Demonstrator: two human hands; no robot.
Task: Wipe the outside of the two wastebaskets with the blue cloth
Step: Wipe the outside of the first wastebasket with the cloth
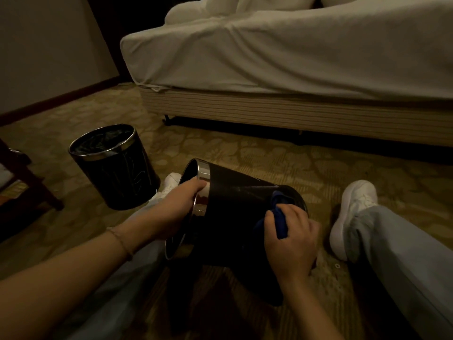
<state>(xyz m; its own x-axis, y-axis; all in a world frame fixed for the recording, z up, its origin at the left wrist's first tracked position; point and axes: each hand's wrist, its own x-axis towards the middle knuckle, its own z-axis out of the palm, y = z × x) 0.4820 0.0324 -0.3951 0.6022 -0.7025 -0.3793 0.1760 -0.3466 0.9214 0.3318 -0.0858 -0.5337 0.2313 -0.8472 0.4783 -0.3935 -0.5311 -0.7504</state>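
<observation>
A black wastebasket (232,207) with a chrome rim lies tipped on its side between my legs, its mouth facing left. My left hand (180,204) grips that rim, thumb on the outside. My right hand (290,238) presses a bunched blue cloth (279,217) against the basket's side near its base. A second black wastebasket (117,173) stands upright on the carpet to the left, with a dark liner inside and a chrome rim, untouched.
A bed (294,69) with white sheets and a striped base fills the back and right. My legs in light jeans and white shoes (353,214) flank the tipped basket. Dark wooden furniture (22,182) stands at the left edge. Patterned carpet covers the floor.
</observation>
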